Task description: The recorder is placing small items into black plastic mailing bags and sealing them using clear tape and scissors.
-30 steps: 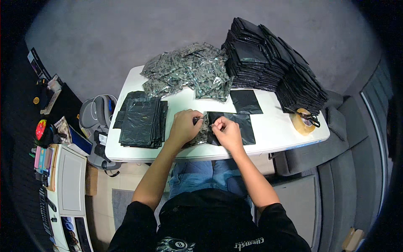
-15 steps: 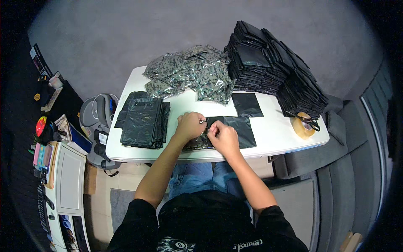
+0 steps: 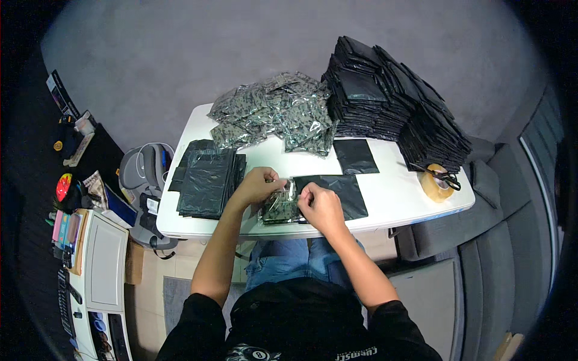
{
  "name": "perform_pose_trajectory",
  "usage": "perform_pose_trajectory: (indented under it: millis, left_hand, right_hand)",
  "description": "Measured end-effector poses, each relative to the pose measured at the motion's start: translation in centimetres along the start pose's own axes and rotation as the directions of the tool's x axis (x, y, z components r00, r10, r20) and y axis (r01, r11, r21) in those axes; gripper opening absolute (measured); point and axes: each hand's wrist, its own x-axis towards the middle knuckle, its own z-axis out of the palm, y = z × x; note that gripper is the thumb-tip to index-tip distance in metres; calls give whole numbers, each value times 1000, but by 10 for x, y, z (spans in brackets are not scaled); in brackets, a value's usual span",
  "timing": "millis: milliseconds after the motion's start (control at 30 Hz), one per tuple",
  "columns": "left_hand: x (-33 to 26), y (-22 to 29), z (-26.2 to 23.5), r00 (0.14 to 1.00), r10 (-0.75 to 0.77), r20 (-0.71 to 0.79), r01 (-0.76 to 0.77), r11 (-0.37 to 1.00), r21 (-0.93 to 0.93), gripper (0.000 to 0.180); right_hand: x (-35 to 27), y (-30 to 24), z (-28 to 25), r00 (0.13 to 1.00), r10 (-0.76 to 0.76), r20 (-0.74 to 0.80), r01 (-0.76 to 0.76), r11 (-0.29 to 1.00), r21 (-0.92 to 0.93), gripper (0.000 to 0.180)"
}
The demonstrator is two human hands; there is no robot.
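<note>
A clear plastic packet with folded camouflage cloth [image 3: 281, 209] lies at the table's near edge, in front of me. My left hand [image 3: 260, 185] is closed in a pinch on the packet's upper edge. At its right side, my right hand [image 3: 323, 207] has its thumb and fingers pressed together on the packet's clear film; the exact grip is partly hidden. Under and beside the right hand, a flat black plastic bag [image 3: 351, 195] rests on the table. Farther back lies another flat black bag [image 3: 355, 156].
To the left sits a stack of flat black bags [image 3: 208, 183]. A heap of camouflage packets [image 3: 274, 111] covers the back middle of the white table [image 3: 391, 198]. Tall piles of filled black bags [image 3: 385, 96] rise at the back right, near a tape roll [image 3: 436, 186] with black-handled scissors [image 3: 445, 177] on it.
My left hand has shifted left and my right hand slightly right, so the hands are farther apart. More of the camouflage packet now shows between them. The whole view has moved slightly.
</note>
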Motion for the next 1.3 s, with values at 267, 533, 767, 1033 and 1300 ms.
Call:
perform_pose_trajectory:
  millis: [267, 533, 767, 1033, 1300]
  left_hand:
    - [-32, 44, 24, 933, -356, -54, 136, 487, -863, 62]
    - [-86, 44, 34, 958, -200, -206, 117, 926, -359, 84]
    - [-69, 50, 50, 904, -203, -375, -29, 848, -530, 61]
    - [-56, 52, 63, 850, -143, -507, -121, 884, -451, 49]
    - [-71, 57, 41, 911, -142, -387, -76, 865, -496, 38]
  right_hand:
    - [1, -9, 0, 996, 7, -84, -2, 999, 52, 10]
    - [-4, -6, 0, 997, 0, -76, 4, 999, 45, 12]
    - [-8, -13, -1, 997, 15, -77, -14, 1000, 13, 12]
    - [7, -35, -12, 999, -12, -50, 13, 1000, 28, 10]
    - [-1, -31, -11, 995, -28, -92, 29, 1000, 6, 12]
